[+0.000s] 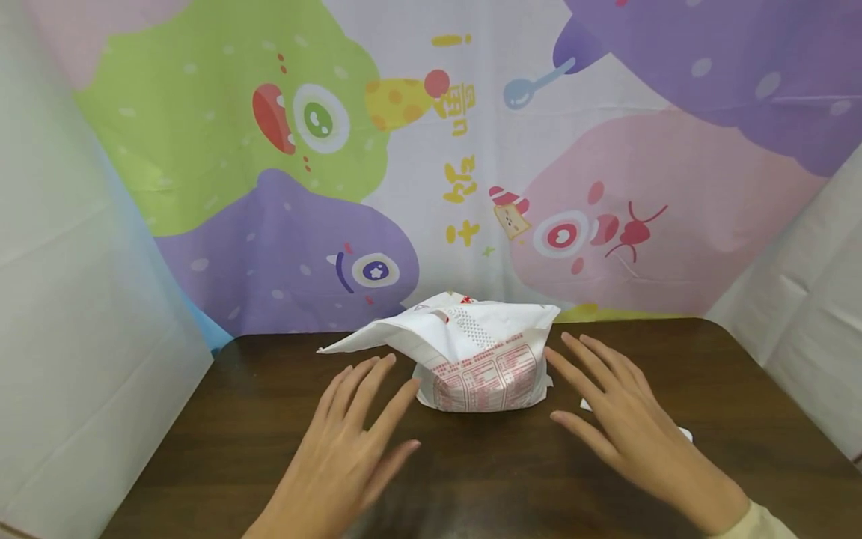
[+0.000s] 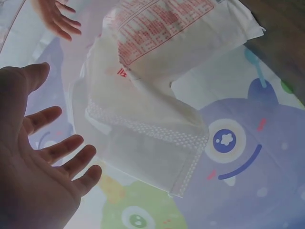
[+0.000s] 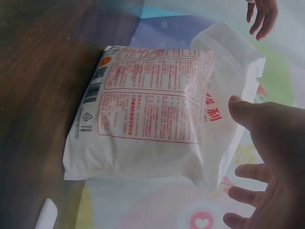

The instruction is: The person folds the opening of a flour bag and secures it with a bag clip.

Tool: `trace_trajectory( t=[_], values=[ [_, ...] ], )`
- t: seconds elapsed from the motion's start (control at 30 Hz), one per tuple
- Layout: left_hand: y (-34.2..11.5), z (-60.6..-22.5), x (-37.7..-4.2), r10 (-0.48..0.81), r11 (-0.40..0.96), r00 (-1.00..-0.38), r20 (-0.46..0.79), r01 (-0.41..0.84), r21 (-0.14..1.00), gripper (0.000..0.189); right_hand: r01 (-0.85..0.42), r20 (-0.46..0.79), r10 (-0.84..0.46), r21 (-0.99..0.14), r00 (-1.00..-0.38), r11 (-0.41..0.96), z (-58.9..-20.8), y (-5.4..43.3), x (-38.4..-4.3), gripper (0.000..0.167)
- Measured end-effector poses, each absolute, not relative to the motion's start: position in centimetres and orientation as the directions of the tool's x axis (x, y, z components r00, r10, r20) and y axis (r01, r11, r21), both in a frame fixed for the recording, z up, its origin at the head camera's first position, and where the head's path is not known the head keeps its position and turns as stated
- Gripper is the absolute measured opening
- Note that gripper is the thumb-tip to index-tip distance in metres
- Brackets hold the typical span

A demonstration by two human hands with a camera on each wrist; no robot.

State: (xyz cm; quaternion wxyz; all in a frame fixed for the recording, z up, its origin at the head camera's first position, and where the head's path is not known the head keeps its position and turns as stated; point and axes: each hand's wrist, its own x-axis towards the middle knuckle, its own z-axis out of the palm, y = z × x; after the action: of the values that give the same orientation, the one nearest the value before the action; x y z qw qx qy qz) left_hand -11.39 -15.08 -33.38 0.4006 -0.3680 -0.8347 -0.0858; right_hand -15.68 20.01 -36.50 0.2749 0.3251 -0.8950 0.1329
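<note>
A white food bag (image 1: 488, 378) with red printed text stands on the dark table, its upper part loose and flopped toward the left. My left hand (image 1: 353, 438) is held to the left of the bag, fingers spread and holding nothing. On the other side, my right hand (image 1: 622, 423) is spread in the same way, its fingertips close to the bag's right edge. The right wrist view shows text panels and a barcode on the bag (image 3: 147, 100). In the left wrist view a dotted band runs along the loose top of the bag (image 2: 143, 133).
A small white object (image 3: 46, 215) lies on the table to the right, mostly hidden behind my right hand in the head view. Beyond the wooden table (image 1: 269, 389) hangs a cloth backdrop (image 1: 431, 187) with cartoon monsters, with pale cloth on both sides.
</note>
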Motion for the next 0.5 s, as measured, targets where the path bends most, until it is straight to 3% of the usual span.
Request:
trace_trajectory(
  t=[0.5],
  values=[
    [-14.2,-32.1,-13.2,0.569,0.711,-0.399,0.719,0.678,-0.187,0.047,-0.671,0.609,-0.489,-0.099,-0.625,0.734,-35.6,18.7,-18.1,0.076]
  ],
)
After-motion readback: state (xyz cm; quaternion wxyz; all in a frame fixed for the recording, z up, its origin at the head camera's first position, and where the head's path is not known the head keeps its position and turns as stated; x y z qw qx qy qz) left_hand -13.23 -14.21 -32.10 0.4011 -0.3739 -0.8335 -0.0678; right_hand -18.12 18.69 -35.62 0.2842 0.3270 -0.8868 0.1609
